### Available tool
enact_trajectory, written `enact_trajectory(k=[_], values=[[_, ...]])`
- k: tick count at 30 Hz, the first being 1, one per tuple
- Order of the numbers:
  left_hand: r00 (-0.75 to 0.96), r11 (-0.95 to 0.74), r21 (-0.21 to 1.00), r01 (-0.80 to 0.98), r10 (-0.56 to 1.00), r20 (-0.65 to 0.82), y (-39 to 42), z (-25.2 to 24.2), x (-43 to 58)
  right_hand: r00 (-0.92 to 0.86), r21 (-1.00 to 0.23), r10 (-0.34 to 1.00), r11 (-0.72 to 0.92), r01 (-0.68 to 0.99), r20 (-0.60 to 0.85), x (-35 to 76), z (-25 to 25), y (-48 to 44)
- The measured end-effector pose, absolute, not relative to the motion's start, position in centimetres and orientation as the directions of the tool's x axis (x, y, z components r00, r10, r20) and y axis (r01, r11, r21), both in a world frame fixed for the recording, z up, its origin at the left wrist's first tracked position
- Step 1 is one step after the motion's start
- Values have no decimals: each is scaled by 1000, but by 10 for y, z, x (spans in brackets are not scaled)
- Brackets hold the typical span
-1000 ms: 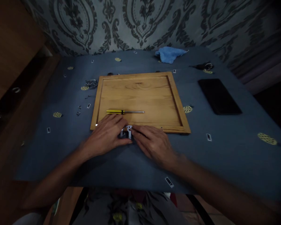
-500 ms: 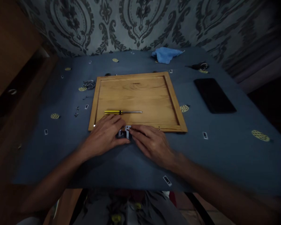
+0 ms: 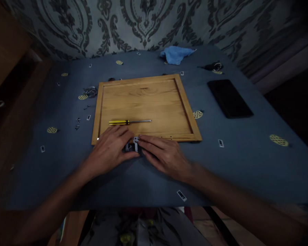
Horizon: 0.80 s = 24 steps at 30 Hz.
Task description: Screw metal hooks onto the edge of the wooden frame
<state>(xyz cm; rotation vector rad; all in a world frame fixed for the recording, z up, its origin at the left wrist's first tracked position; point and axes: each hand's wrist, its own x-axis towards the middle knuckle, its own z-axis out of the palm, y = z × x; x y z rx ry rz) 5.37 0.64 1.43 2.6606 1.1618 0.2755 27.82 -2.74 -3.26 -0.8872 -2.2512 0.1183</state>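
Observation:
A small metal hinge point(image 3: 136, 143) sits at the near edge of the framed wooden panel point(image 3: 143, 102). My left hand point(image 3: 113, 147) curves around its left side, thumb below and fingers over the panel's near rail. From the right, my right hand point(image 3: 165, 153) has its fingertips at the hinge, pressing on its upper end. Parts of the hinge are hidden behind my fingers. A yellow-and-black screwdriver point(image 3: 129, 122) lies on the panel just beyond my left hand, its shaft pointing right.
Several screws point(image 3: 77, 123) lie left of the panel, with a metal piece point(image 3: 90, 91) behind them. A black flat object point(image 3: 229, 98) rests at right. Farther back are a dark tool point(image 3: 212, 66) and a blue cloth point(image 3: 176, 54), near the patterned wall.
The view has shifted slightly, so everything sits a little farther left. My right fingers have moved slightly on the hinge; both hands stay at the panel's near edge.

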Motion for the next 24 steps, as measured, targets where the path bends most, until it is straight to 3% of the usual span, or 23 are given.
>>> enact_trajectory(k=[12, 24], values=[[664, -656, 292, 696, 743, 85, 5, 16, 55, -575, -234, 600, 777, 584, 556, 278, -28, -26], [659, -648, 296, 702, 748, 75, 5, 17, 56, -606, -243, 628, 764, 597, 488, 280, -30, -28]])
